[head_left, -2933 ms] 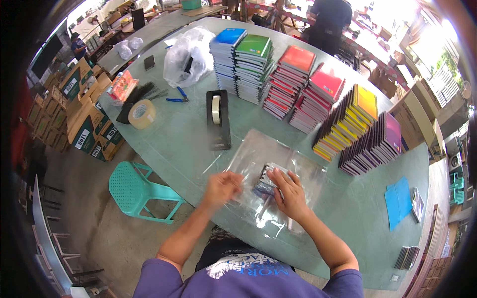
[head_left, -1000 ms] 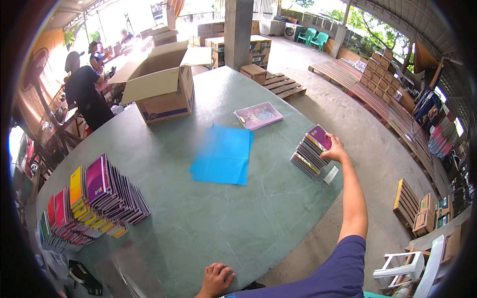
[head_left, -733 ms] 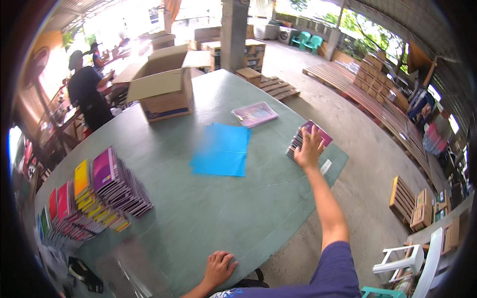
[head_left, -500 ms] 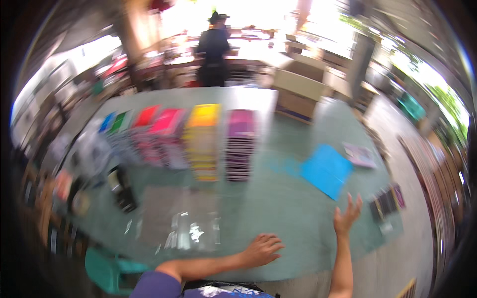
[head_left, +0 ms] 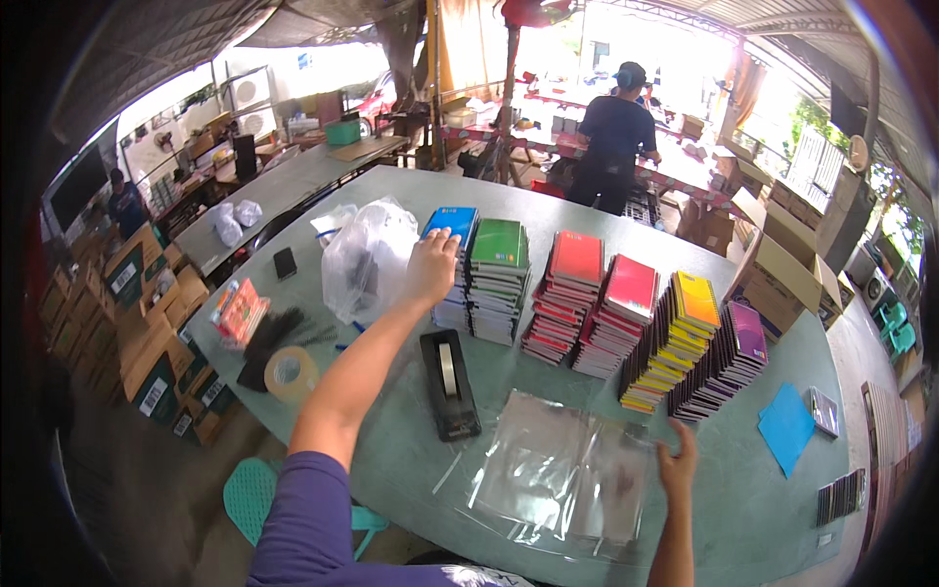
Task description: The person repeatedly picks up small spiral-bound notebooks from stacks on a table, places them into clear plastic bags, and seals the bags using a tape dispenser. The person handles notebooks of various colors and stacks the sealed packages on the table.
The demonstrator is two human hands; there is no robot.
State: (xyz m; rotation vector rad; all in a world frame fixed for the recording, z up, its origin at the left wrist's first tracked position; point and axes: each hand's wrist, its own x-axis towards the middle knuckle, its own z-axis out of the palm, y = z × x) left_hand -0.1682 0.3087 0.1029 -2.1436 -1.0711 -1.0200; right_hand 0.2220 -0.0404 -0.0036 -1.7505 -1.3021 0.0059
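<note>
The left hand (head_left: 433,266) is now up at the blue notebook stack (head_left: 460,284), fingers draped over its top; whether they pinch anything, I cannot tell. The right hand (head_left: 677,462), back beside the clear plastic sheet (head_left: 536,455), curves half-open, seemingly empty. A sideways tug could shove the loose pile into the neighbouring green notebook stack (head_left: 497,279), toppling both.

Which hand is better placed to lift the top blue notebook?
Probably the left hand: it is at the blue notebook stack, while the right hand is beside the clear plastic, farther away.
</note>
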